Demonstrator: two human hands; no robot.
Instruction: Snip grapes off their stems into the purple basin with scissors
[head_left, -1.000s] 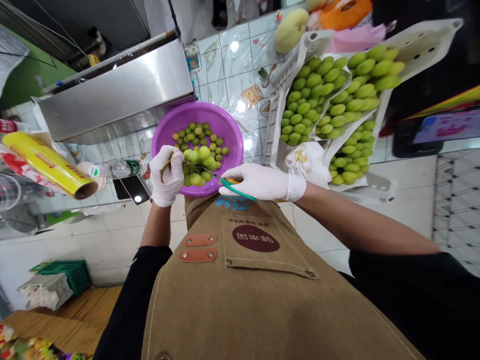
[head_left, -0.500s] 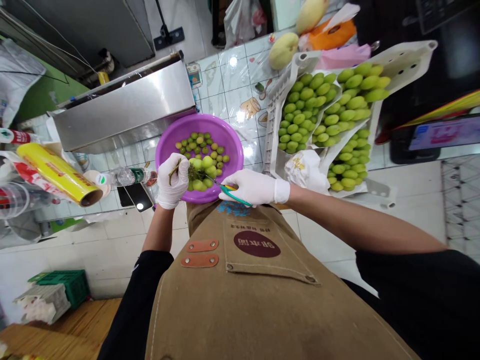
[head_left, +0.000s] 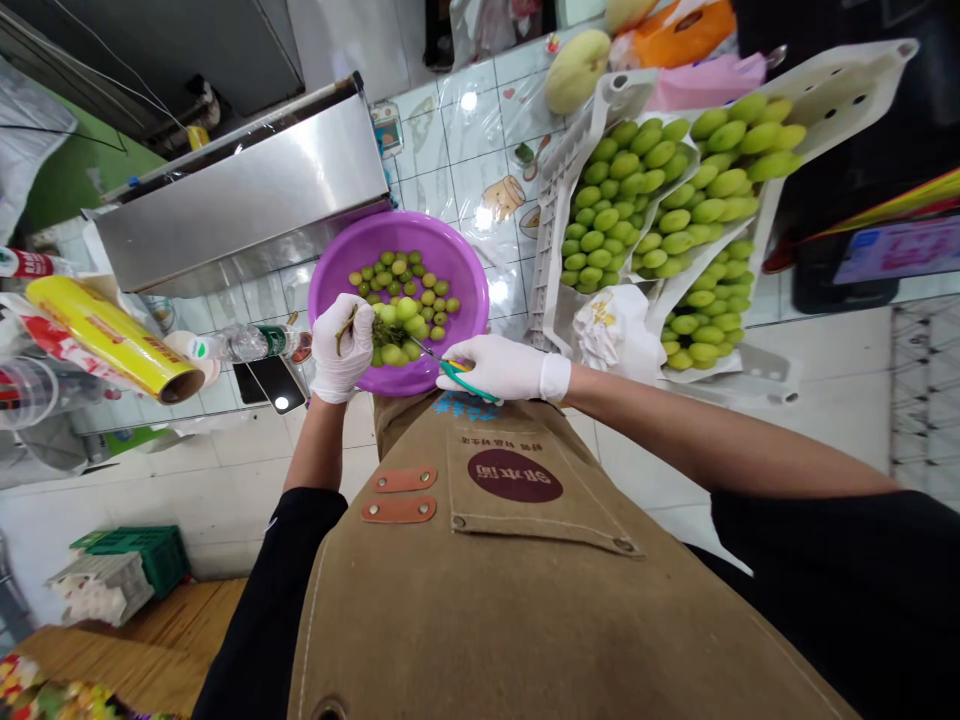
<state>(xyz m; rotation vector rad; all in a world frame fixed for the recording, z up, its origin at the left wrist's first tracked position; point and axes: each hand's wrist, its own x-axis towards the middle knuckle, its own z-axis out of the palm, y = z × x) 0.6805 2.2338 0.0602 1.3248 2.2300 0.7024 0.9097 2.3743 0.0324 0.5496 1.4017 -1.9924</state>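
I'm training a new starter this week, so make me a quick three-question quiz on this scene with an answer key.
1. Which hand holds the scissors?
2. True or false: the left hand holds a bottle.
3. Which fruit lies in the white crate: A, lemons; B, green grapes; C, apples?

Key: 1. The right hand. 2. False; it holds a grape bunch at the purple basin. 3. B.

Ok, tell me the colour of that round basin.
The round basin is bright purple, as the head view shows.
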